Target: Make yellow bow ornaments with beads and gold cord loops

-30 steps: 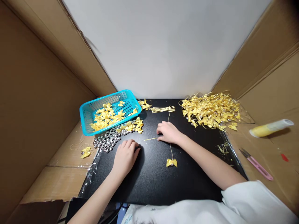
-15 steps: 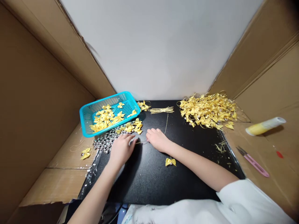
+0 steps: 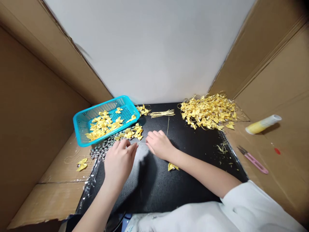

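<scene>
A thin gold cord stretches across the short gap between my two hands above the black tabletop. My left hand is closed in a pinch at the cord's left part, thumb against forefinger. My right hand pinches its other side with bent fingers; the exact hold is partly hidden. Another length of cord runs up behind the right hand toward the bundle of cut cords. Under my right wrist lies a yellow bow with a silver bead, partly covered by the forearm.
At left stands a turquoise basket of yellow bows, with silver beads before it. Cut gold cords lie at the back. A heap of corded bows, pink thread snips and a yellow-white thread cone are at right.
My left hand has lifted slightly and turned, its fingers now pinched upward. The right hand keeps its hold nearby. The whole view has shifted a little, moving most things leftward.
</scene>
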`<state>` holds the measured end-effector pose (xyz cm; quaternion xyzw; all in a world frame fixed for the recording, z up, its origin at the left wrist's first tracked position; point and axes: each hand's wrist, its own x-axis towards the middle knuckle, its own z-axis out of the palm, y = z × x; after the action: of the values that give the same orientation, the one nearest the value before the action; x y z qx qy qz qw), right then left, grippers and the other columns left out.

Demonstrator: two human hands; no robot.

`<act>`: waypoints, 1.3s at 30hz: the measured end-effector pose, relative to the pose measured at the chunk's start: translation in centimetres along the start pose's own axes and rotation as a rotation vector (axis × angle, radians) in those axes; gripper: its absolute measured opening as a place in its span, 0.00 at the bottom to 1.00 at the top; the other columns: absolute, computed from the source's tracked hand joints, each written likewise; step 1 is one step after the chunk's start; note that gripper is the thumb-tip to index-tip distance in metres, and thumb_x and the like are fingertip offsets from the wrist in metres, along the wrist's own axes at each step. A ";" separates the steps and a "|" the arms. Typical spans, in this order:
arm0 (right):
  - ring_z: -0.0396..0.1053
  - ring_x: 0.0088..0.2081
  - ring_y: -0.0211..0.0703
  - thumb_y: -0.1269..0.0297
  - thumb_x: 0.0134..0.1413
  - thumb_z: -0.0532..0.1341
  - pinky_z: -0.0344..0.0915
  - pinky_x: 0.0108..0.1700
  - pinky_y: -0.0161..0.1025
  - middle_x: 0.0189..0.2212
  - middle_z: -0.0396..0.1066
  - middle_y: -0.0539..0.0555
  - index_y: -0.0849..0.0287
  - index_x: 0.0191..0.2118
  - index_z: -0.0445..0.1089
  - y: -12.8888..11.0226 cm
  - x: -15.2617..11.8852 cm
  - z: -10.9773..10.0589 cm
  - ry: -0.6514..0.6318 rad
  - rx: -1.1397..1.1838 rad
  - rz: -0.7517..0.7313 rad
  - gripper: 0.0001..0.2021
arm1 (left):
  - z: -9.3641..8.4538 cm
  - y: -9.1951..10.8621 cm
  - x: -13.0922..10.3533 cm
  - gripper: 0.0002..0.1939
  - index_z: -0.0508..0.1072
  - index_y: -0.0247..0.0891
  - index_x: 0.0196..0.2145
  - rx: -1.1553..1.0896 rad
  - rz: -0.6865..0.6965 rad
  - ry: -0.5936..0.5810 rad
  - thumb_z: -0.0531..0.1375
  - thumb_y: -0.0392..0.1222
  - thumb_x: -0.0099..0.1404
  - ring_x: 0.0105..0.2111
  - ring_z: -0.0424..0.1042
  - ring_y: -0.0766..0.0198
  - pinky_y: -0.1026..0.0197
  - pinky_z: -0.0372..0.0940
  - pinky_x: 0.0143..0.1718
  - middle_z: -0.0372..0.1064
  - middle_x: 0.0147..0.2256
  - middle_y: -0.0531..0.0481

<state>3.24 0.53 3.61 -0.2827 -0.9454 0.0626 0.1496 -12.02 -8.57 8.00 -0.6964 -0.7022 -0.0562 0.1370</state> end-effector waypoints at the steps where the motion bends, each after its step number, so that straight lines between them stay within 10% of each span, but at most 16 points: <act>1: 0.65 0.41 0.47 0.68 0.65 0.52 0.53 0.40 0.43 0.38 0.71 0.58 0.62 0.37 0.70 0.3 -0.5 -0.2 -0.003 0.008 0.013 0.10 | 0.0 0.4 0.2 0.20 0.79 0.40 0.30 -0.018 0.015 -0.003 0.50 0.46 0.70 0.31 0.66 0.53 0.54 0.59 0.31 0.70 0.30 0.43; 8: 0.68 0.37 0.43 0.70 0.62 0.56 0.54 0.41 0.40 0.34 0.72 0.55 0.61 0.34 0.71 2.3 -4.2 -1.3 0.001 0.101 0.164 0.08 | 1.4 4.2 1.2 0.19 0.79 0.41 0.33 -0.114 0.078 0.048 0.49 0.45 0.72 0.30 0.66 0.58 0.58 0.59 0.32 0.68 0.28 0.46; 13: 0.69 0.35 0.42 0.73 0.58 0.57 0.58 0.40 0.38 0.32 0.72 0.53 0.59 0.31 0.70 3.6 -6.6 -2.1 0.043 0.181 0.382 0.06 | 3.5 7.1 1.5 0.18 0.78 0.38 0.41 -0.568 -0.015 0.144 0.50 0.45 0.72 0.27 0.67 0.62 0.61 0.61 0.31 0.66 0.25 0.49; 20: 0.64 0.26 0.39 0.76 0.48 0.58 0.58 0.31 0.36 0.27 0.69 0.51 0.58 0.25 0.67 4.7 -8.9 -2.6 0.118 0.349 0.680 0.07 | 5.6 9.1 2.7 0.14 0.80 0.38 0.35 -1.150 -0.252 -0.152 0.56 0.44 0.67 0.29 0.70 0.63 0.62 0.63 0.32 0.73 0.28 0.49; 29: 0.69 0.21 0.36 0.64 0.48 0.60 0.66 0.26 0.33 0.20 0.67 0.47 0.57 0.27 0.65 4.7 -9.0 -1.7 0.310 0.966 0.863 0.04 | 6.1 8.4 2.6 0.11 0.82 0.40 0.37 -1.180 -0.233 -0.203 0.59 0.42 0.62 0.29 0.66 0.64 0.61 0.60 0.34 0.65 0.26 0.51; 39: 0.73 0.20 0.38 0.59 0.43 0.66 0.69 0.24 0.32 0.19 0.71 0.47 0.58 0.28 0.61 2.9 -8.4 0.1 0.549 1.391 0.968 0.13 | 6.9 10.0 2.2 0.13 0.82 0.36 0.34 -1.643 -0.490 -0.328 0.64 0.46 0.56 0.28 0.71 0.64 0.63 0.63 0.32 0.78 0.30 0.47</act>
<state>11.36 -1.74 0.88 -0.5016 -0.4013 0.6087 0.4656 -2.86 -4.32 0.87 -0.4035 -0.5801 -0.4718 -0.5272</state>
